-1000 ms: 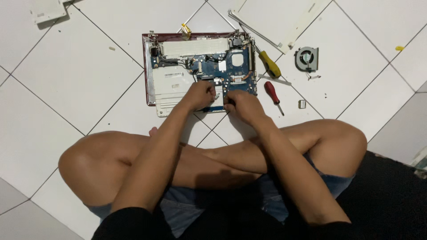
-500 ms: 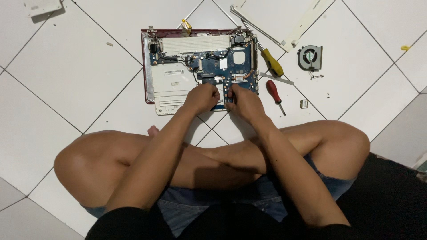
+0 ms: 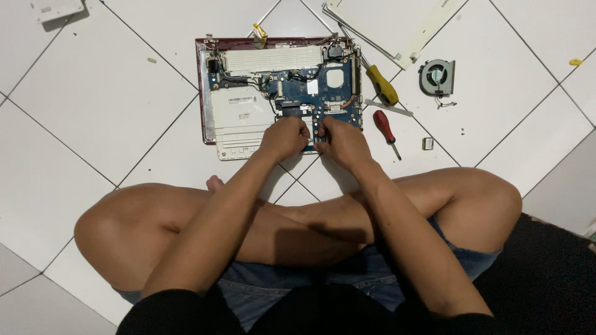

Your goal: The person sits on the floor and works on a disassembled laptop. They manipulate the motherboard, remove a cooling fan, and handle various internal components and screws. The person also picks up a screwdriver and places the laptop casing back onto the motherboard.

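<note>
A: Status on the opened laptop base?
B: Lies flat on the white tiled floor, just ahead of the crossed legs. Blue circuit board exposed in its right half.
A: Hands?
B: Left hand and right hand are both at the board's near edge, close together, fingers curled down onto it. Whether they pinch a part, cannot tell; fingertips hidden.
A: Tools?
B: Yellow-handled screwdriver and red-handled screwdriver lie on the floor just right of the base, untouched. Loose cooling fan further right. White panel above the fan.
</note>
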